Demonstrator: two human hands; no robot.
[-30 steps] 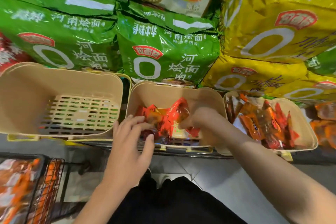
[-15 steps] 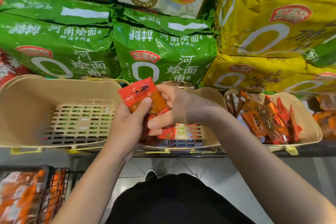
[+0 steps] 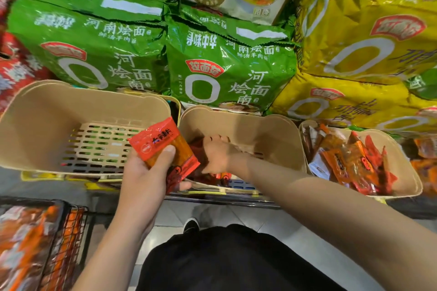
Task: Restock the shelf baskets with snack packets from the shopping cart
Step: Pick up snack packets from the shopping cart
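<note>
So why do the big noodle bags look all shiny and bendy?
Head view: shop lights glare off the glossy green noodle bags and yellow bags; the wide-angle lens curves the edges, and the shopping cart in the corner is blurred.

Bright overhead light, glare on wrappers (edges warped, blurry)

Three baskets stand in a row across the middle of the frame: the left basket (image 3: 47, 111), the middle basket (image 3: 267, 132) beside it, the right basket (image 3: 406, 172) at the right edge; noodle bags (image 3: 227, 59) are stacked behind them, filling the upper frame; the left hand (image 3: 146, 172) holds a snack packet (image 3: 160, 142) before the gap between left and middle baskets; the right hand (image 3: 217, 153) reaches into the middle basket; the shopping cart (image 3: 63, 231) occupies the lower left corner.
</note>
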